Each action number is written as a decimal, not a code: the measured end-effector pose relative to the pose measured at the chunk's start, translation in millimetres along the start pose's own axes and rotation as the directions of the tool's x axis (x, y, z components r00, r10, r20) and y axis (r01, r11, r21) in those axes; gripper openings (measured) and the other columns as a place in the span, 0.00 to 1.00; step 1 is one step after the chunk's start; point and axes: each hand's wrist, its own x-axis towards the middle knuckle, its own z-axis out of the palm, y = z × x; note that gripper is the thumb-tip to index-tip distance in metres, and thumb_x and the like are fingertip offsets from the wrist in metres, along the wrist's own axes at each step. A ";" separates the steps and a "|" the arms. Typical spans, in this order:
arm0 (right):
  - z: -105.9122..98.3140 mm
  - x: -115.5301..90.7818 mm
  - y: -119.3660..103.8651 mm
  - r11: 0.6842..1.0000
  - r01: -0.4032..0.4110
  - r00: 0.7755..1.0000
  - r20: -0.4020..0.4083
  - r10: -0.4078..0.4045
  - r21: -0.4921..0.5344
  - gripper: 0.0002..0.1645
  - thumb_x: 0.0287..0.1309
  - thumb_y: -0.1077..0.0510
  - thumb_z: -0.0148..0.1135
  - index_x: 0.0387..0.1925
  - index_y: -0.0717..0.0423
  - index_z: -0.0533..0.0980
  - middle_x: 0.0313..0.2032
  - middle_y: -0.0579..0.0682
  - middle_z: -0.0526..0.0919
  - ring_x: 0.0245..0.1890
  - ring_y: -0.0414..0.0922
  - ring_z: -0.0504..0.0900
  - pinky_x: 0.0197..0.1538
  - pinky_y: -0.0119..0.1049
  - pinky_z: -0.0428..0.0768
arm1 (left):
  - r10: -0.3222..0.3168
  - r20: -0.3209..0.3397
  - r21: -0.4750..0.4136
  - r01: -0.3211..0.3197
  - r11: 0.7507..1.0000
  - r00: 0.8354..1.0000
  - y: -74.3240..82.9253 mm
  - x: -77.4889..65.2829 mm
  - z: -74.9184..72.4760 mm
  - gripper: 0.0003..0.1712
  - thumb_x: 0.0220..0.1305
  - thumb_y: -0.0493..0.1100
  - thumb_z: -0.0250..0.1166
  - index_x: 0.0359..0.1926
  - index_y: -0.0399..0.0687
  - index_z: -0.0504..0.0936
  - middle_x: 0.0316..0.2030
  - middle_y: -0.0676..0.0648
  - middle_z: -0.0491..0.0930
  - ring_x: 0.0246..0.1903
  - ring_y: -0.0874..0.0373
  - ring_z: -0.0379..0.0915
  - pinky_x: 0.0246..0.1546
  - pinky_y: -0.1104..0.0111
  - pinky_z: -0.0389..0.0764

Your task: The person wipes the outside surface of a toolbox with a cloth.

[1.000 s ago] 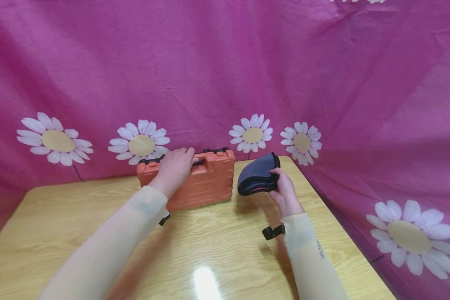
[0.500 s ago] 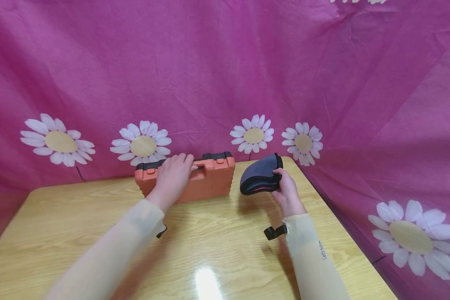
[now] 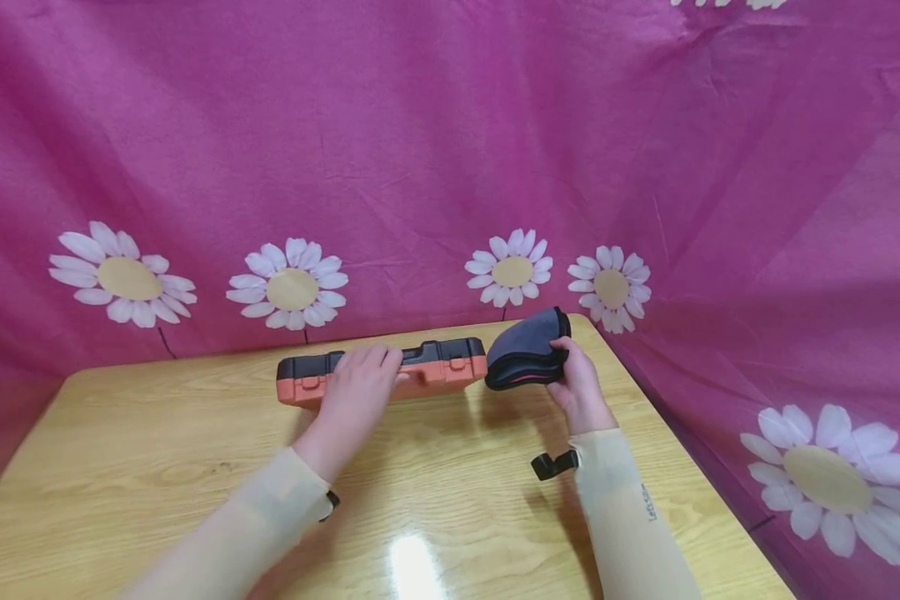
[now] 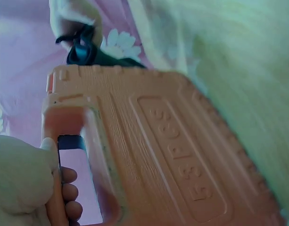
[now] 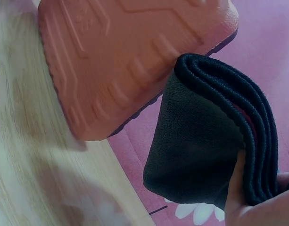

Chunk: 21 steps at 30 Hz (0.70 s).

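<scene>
An orange and black plastic tool case (image 3: 450, 377) hangs close over the table in the head view, its black half uppermost. My left hand (image 3: 358, 398) grips its handle; in the left wrist view the fingers (image 4: 70, 192) curl through the handle opening, beside embossed lettering on the orange shell. To its right, my right hand (image 3: 579, 385) pinches a folded grey cloth with thick black edging (image 3: 523, 348). The right wrist view shows the cloth's stacked layers (image 5: 196, 136) between thumb and fingers, overlapping the case's end.
Below both hands lies a wooden table (image 3: 157, 450), its back and right edges meeting a pink curtain (image 3: 390, 167) printed with white daisies. Each wrist carries a small black camera mount (image 3: 555, 465).
The left hand has lowered and drawn the case toward me, tipping it so its black half shows more and its orange face less. The right hand and cloth have barely shifted.
</scene>
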 end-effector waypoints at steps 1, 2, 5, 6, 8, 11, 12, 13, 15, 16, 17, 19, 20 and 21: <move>-0.1 0.1 0.0 1.000 -0.003 1.000 0.001 0.003 0.006 0.26 0.65 0.62 0.47 0.64 0.56 0.58 0.42 0.45 0.76 0.38 0.37 0.78 0.35 0.27 0.83 | 0.011 0.003 0.001 -0.011 1.000 1.000 1.7 -3.2 1.8 0.12 0.67 0.46 0.57 0.43 0.43 0.72 0.37 0.45 0.76 0.40 0.50 0.71 0.45 0.55 0.79; -0.1 0.3 0.0 1.000 -0.005 1.000 0.003 0.005 0.013 0.25 0.65 0.62 0.47 0.63 0.56 0.58 0.40 0.45 0.76 0.37 0.37 0.78 0.35 0.27 0.83 | 0.022 0.006 0.007 -0.022 1.000 1.000 3.2 -6.4 4.1 0.11 0.67 0.46 0.57 0.43 0.43 0.72 0.37 0.45 0.75 0.40 0.50 0.71 0.44 0.55 0.79; -0.5 0.6 0.5 1.000 -0.006 1.000 -0.002 0.006 0.016 0.23 0.66 0.62 0.46 0.62 0.56 0.59 0.37 0.45 0.78 0.36 0.38 0.78 0.35 0.27 0.84 | 0.055 -0.007 0.021 -0.054 0.998 0.998 6.8 -14.8 12.0 0.10 0.66 0.45 0.58 0.42 0.43 0.72 0.36 0.46 0.74 0.37 0.52 0.71 0.39 0.58 0.80; -0.6 0.6 0.6 1.000 -0.007 1.000 -0.003 0.007 0.016 0.23 0.66 0.62 0.46 0.62 0.57 0.59 0.36 0.45 0.79 0.36 0.38 0.78 0.35 0.27 0.84 | 0.063 -0.012 0.024 -0.062 0.998 0.998 7.9 -17.6 14.5 0.10 0.66 0.44 0.59 0.42 0.43 0.72 0.35 0.46 0.74 0.36 0.52 0.71 0.37 0.58 0.79; -0.8 0.5 1.0 1.000 -0.011 1.000 -0.007 0.011 0.009 0.23 0.66 0.62 0.47 0.62 0.56 0.59 0.36 0.45 0.78 0.36 0.38 0.78 0.34 0.27 0.84 | 0.070 -0.022 0.021 -0.069 0.997 0.997 10.6 -23.3 18.9 0.11 0.65 0.46 0.59 0.41 0.43 0.72 0.33 0.47 0.73 0.33 0.53 0.70 0.33 0.60 0.78; -0.4 -0.1 1.5 1.000 -0.018 1.000 -0.014 0.017 -0.015 0.23 0.65 0.61 0.48 0.61 0.56 0.60 0.37 0.46 0.78 0.35 0.37 0.79 0.34 0.27 0.84 | 0.074 0.000 0.009 -0.074 0.997 0.997 16.9 -32.9 23.3 0.12 0.65 0.47 0.58 0.39 0.43 0.71 0.31 0.47 0.71 0.31 0.53 0.69 0.32 0.61 0.77; -0.2 -0.2 1.7 1.000 -0.020 1.000 -0.016 0.020 -0.022 0.22 0.65 0.61 0.48 0.60 0.56 0.61 0.37 0.46 0.78 0.35 0.37 0.79 0.34 0.27 0.84 | 0.076 0.020 0.006 -0.076 0.997 0.997 19.7 -36.3 24.2 0.12 0.65 0.47 0.58 0.38 0.42 0.70 0.31 0.47 0.71 0.31 0.53 0.69 0.31 0.61 0.77; 0.2 -0.6 1.7 0.999 -0.023 1.000 -0.015 0.022 -0.027 0.22 0.65 0.61 0.48 0.60 0.56 0.61 0.37 0.46 0.78 0.35 0.37 0.79 0.34 0.27 0.84 | 0.077 0.045 0.003 -0.077 0.997 0.996 22.7 -39.6 25.3 0.13 0.66 0.48 0.57 0.38 0.43 0.70 0.30 0.47 0.71 0.30 0.54 0.68 0.30 0.62 0.76; 1.1 -1.4 1.4 0.999 -0.023 1.000 -0.021 0.022 -0.037 0.21 0.65 0.61 0.49 0.59 0.56 0.62 0.36 0.45 0.79 0.35 0.37 0.79 0.34 0.27 0.84 | 0.086 0.099 0.005 -0.087 0.996 0.991 28.5 -46.1 27.6 0.12 0.67 0.48 0.56 0.38 0.43 0.70 0.30 0.48 0.70 0.30 0.54 0.68 0.30 0.62 0.76; 1.5 -1.8 1.3 0.999 -0.020 1.000 -0.025 0.020 -0.039 0.22 0.65 0.60 0.49 0.59 0.56 0.62 0.36 0.45 0.79 0.35 0.37 0.79 0.34 0.27 0.84 | 0.088 0.121 0.007 -0.090 0.996 0.989 31.2 -48.8 28.8 0.12 0.67 0.48 0.57 0.39 0.43 0.70 0.30 0.48 0.71 0.30 0.55 0.68 0.31 0.63 0.77; 1.7 -2.2 1.0 0.999 -0.021 1.000 -0.022 0.020 -0.035 0.22 0.65 0.60 0.49 0.60 0.56 0.62 0.36 0.45 0.79 0.35 0.37 0.79 0.34 0.27 0.84 | 0.090 0.141 0.003 -0.091 0.996 0.986 33.7 -51.5 29.8 0.11 0.67 0.47 0.57 0.40 0.43 0.70 0.31 0.48 0.71 0.30 0.55 0.68 0.32 0.63 0.77; 2.0 -2.7 0.7 0.999 -0.018 1.000 -0.023 0.017 -0.034 0.23 0.64 0.60 0.50 0.60 0.56 0.62 0.35 0.45 0.80 0.35 0.38 0.79 0.34 0.27 0.83 | 0.096 0.172 -0.001 -0.097 0.995 0.981 37.6 -56.5 32.2 0.08 0.66 0.42 0.58 0.41 0.43 0.70 0.32 0.49 0.71 0.31 0.56 0.67 0.32 0.63 0.77; 1.9 -2.6 0.7 0.999 -0.017 1.000 -0.024 0.016 -0.033 0.23 0.64 0.60 0.50 0.60 0.56 0.62 0.34 0.45 0.80 0.35 0.38 0.79 0.34 0.27 0.83 | 0.097 0.178 0.000 -0.099 0.995 0.979 38.9 -58.6 33.5 0.08 0.66 0.40 0.59 0.42 0.43 0.70 0.32 0.49 0.72 0.31 0.56 0.68 0.32 0.63 0.78; 1.9 -2.5 0.9 0.999 -0.019 1.000 -0.023 0.018 -0.029 0.23 0.64 0.60 0.50 0.60 0.56 0.62 0.33 0.45 0.80 0.34 0.38 0.79 0.33 0.27 0.83 | 0.096 0.184 0.001 -0.098 0.995 0.978 40.0 -60.5 35.0 0.08 0.65 0.39 0.59 0.43 0.43 0.70 0.33 0.49 0.72 0.31 0.56 0.68 0.33 0.63 0.78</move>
